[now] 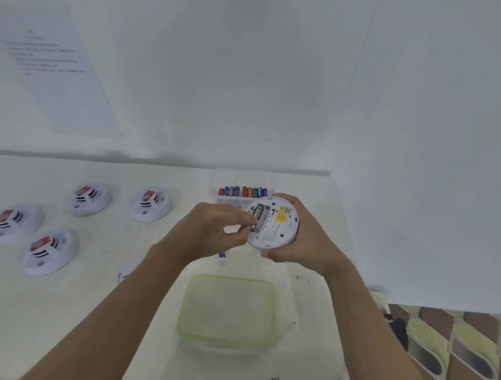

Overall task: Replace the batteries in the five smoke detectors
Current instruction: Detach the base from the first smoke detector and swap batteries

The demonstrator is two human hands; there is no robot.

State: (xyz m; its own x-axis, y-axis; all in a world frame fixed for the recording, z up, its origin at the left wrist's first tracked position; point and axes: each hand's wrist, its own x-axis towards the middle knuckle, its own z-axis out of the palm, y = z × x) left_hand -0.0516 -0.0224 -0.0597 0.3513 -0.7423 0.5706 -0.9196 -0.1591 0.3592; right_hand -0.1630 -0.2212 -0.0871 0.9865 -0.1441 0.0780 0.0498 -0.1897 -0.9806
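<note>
1. The right hand (pixel 302 236) is wrapped around the rim of the smoke detector (pixel 273 223), holding it off the table (pixel 124 241) with its back tilted toward the camera.
2. The left hand (pixel 212 231) pinches at the battery (pixel 256 213) in the open compartment on the detector's left half; whether the fingertips truly clamp it, I cannot tell.
3. The battery's long axis runs near-to-far, slightly tilted, and lies just right of the left hand's fingertips, so that hand is nearer.
4. The spare batteries (pixel 243 191) stand in a row just beyond the detector; the green-rimmed container (pixel 272 313) sits nearer, below both hands.
</note>
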